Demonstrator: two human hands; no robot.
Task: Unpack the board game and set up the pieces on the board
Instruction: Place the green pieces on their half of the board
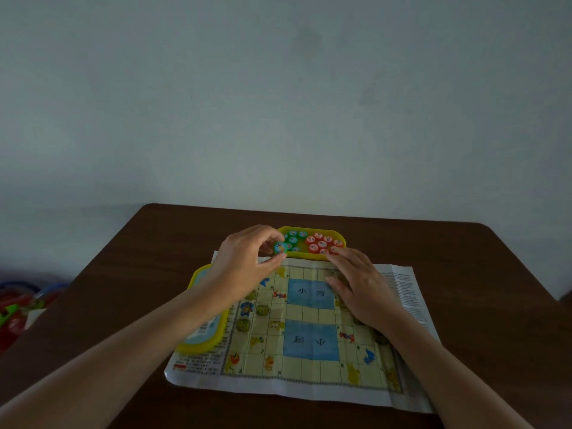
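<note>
- The paper game board (311,339) lies unfolded on the brown table (123,274).
- My right hand (360,289) rests flat on its far half, fingers straight.
- My left hand (247,258), fingers curled, pinches a blue-green piece (281,248) at the yellow tray (342,239).

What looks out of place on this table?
Little. The yellow lid lies over the left edge of the paper board, covering some print, and the board shows fold creases, so it is not quite flat. Nothing looks spilled or broken.

matt creased paper board (309,332); glossy plastic tray (309,230); smooth wood table (123,274)
</note>
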